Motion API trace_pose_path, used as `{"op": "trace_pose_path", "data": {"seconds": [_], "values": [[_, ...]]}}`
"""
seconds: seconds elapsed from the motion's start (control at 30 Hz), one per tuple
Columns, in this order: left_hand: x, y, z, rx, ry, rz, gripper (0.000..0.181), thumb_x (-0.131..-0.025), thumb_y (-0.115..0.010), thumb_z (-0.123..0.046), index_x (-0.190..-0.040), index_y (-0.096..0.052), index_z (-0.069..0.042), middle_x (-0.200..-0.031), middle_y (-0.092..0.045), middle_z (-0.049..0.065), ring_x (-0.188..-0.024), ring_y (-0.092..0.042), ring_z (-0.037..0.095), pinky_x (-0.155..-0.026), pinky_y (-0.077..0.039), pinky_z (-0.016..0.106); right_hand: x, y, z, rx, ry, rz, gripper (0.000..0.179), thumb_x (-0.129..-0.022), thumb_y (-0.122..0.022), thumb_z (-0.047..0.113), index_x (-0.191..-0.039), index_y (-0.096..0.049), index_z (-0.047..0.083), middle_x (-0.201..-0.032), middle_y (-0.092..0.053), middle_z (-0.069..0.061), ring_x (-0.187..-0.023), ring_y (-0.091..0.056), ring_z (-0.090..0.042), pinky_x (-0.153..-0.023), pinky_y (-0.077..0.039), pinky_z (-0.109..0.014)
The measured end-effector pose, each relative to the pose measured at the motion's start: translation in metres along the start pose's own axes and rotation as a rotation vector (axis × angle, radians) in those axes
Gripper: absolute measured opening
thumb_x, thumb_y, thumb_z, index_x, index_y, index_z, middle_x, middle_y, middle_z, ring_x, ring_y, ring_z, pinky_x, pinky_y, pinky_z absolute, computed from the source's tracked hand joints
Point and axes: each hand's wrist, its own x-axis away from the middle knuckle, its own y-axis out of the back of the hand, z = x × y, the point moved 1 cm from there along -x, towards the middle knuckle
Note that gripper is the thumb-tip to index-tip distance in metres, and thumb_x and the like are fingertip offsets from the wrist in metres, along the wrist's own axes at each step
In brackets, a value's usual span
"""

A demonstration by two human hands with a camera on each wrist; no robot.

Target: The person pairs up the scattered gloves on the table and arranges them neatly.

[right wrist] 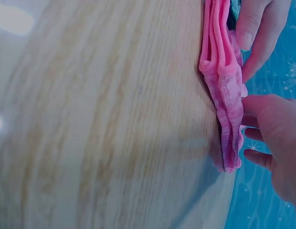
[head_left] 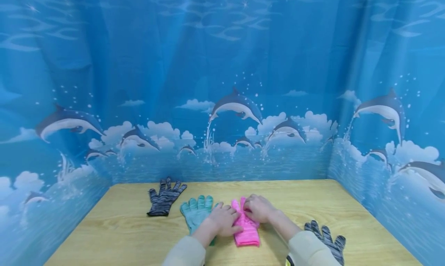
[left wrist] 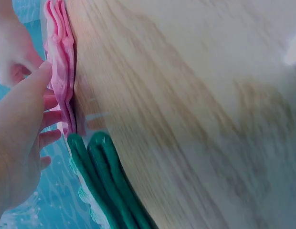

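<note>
The pink gloves point(head_left: 249, 235) were flanked, cuff-end nearest, by the relaxed left hand point(head_left: 224, 219) and the right hand point(head_left: 260, 208) (its pinch couldn't be confirmed).

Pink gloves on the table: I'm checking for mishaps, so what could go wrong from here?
The pink gloves lie in layers with the left hand and right hand on them, so the layers might slip out of line. The left hand is also close to the green gloves and could nudge them. The right sleeve overlaps a striped glove in the head view and might drag it.
</note>
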Motion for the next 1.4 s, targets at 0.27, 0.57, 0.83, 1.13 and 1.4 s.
{"op": "trace_pose_path", "data": {"seconds": [0.27, 0.57, 0.83, 1.13, 1.4], "values": [[0.01, 0.008, 0.021, 0.086, 0.055, -0.028, 0.058, -0.093, -0.038, -0.056, -0.136, -0.047, -0.018, -0.138, -0.046, 0.0, -0.129, -0.037, 0.021, -0.108, -0.022, 0.046, 0.007, 0.01, -0.006, -0.028, -0.023, -0.025, 0.01, -0.081, -0.068, 0.016, -0.088, -0.07, 0.009, -0.091, -0.066, -0.005, -0.09, -0.059, -0.023, -0.081, -0.049, -0.037], [0.024, 0.009, 0.053, 0.139, 0.105, -0.097, 0.055, -0.094, -0.042, -0.05, -0.133, -0.05, -0.011, -0.133, -0.049, 0.007, -0.126, -0.041, 0.027, -0.106, -0.025, 0.049, 0.012, 0.032, -0.016, -0.048, -0.088, -0.069, 0.017, -0.079, -0.069, 0.009, -0.095, -0.069, 0.003, -0.095, -0.066, -0.009, -0.092, -0.058, -0.029, -0.081, -0.048, -0.043], [0.038, 0.01, 0.082, 0.268, 0.11, -0.202, 0.04, -0.094, -0.052, -0.034, -0.118, -0.061, -0.004, -0.116, -0.06, 0.012, -0.113, -0.051, 0.032, -0.1, -0.031, 0.053, 0.02, 0.046, -0.022, -0.115, -0.182, -0.063, 0.034, -0.079, -0.069, 0.009, -0.111, -0.062, -0.001, -0.104, -0.064, -0.015, -0.097, -0.059, -0.031, -0.084, -0.047, -0.048], [0.06, -0.001, 0.108, 0.272, 0.221, -0.293, 0.022, -0.087, -0.064, -0.025, -0.096, -0.068, -0.005, -0.09, -0.065, 0.006, -0.091, -0.059, 0.027, -0.089, -0.041, 0.052, 0.048, 0.062, -0.02, -0.095, -0.226, -0.041, 0.015, -0.082, -0.067, 0.012, -0.092, -0.068, 0.001, -0.076, -0.064, -0.002, -0.069, -0.06, -0.016, -0.063, -0.051, -0.032], [0.081, -0.018, 0.132, 0.217, 0.35, -0.215, 0.036, -0.088, -0.061, -0.025, -0.114, -0.061, 0.0, -0.112, -0.06, 0.018, -0.107, -0.053, 0.037, -0.091, -0.037, 0.056, 0.079, 0.076, -0.013, -0.09, -0.252, -0.034, 0.013, -0.08, -0.069, 0.014, -0.09, -0.069, 0.005, -0.073, -0.061, 0.005, -0.065, -0.057, -0.009, -0.057, -0.048, -0.027]]}}
